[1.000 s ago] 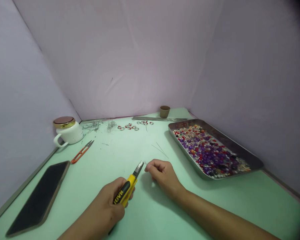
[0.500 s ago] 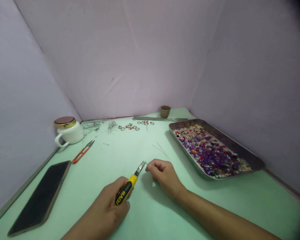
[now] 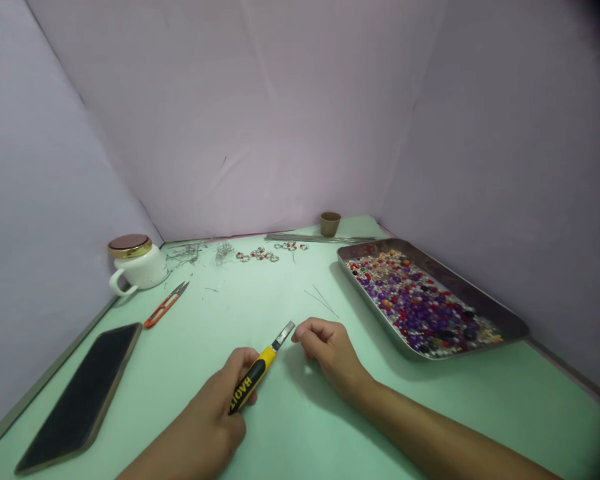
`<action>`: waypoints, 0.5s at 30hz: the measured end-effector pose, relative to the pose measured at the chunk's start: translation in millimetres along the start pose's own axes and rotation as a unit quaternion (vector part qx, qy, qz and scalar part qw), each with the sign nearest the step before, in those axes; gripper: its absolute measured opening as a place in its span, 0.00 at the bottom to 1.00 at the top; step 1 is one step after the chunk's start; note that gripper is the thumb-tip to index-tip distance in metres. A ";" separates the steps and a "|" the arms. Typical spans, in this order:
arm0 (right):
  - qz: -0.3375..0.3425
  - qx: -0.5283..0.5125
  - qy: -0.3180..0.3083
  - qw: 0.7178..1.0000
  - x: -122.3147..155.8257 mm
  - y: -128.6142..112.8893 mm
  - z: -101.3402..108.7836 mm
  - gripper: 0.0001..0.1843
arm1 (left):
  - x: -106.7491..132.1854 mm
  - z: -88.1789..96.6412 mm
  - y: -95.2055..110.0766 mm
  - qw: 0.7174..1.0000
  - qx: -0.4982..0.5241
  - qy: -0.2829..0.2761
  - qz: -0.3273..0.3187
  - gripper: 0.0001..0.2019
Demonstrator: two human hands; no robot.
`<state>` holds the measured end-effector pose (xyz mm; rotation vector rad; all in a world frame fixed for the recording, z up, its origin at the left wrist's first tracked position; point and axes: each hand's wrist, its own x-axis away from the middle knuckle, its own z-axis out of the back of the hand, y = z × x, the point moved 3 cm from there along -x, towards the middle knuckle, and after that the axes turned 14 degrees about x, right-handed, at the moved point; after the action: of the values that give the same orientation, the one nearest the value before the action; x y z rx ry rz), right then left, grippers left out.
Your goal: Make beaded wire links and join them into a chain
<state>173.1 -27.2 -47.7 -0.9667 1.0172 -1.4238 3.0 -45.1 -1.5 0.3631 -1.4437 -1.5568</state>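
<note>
My left hand (image 3: 215, 413) is closed around pliers (image 3: 253, 380) with a yellow and black handle, seen nearly edge-on. Their short metal tip (image 3: 284, 333) points up and to the right. Just beside that tip is my right hand (image 3: 330, 353), thumb and forefinger pinched together. Whatever is in the pinch is too fine to make out. Two thin wires (image 3: 321, 301) lie on the green table beyond my right hand.
On the right stands a metal tray (image 3: 380, 317) of mixed beads. Beaded pieces (image 3: 257, 255), wire scraps (image 3: 185, 252), long wires (image 3: 300, 238) and a small brown cup (image 3: 330, 225) sit at the back. Leftward are orange snips (image 3: 165, 307), a phone (image 3: 83, 397) and a lidded white mug (image 3: 145, 267).
The pliers have turned slightly in my left hand, so the lettering faces differently, and their tip has shifted a little right. My right hand has barely moved.
</note>
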 end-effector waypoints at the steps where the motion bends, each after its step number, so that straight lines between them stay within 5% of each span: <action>1: -0.001 0.001 -0.001 1.000 -0.1 0.2 -0.3 0.09 | 0.2 0.0 -0.5 1.000 -0.009 0.001 -0.003 0.17; 15: 0.008 0.029 -0.001 1.000 -3.9 3.3 -2.0 0.10 | -0.5 6.0 -15.9 0.997 -0.043 0.054 0.018 0.24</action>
<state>172.5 -23.3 -51.6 -0.9165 0.9751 -1.4309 -8.1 -43.4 -14.3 0.3629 -1.2896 -1.5409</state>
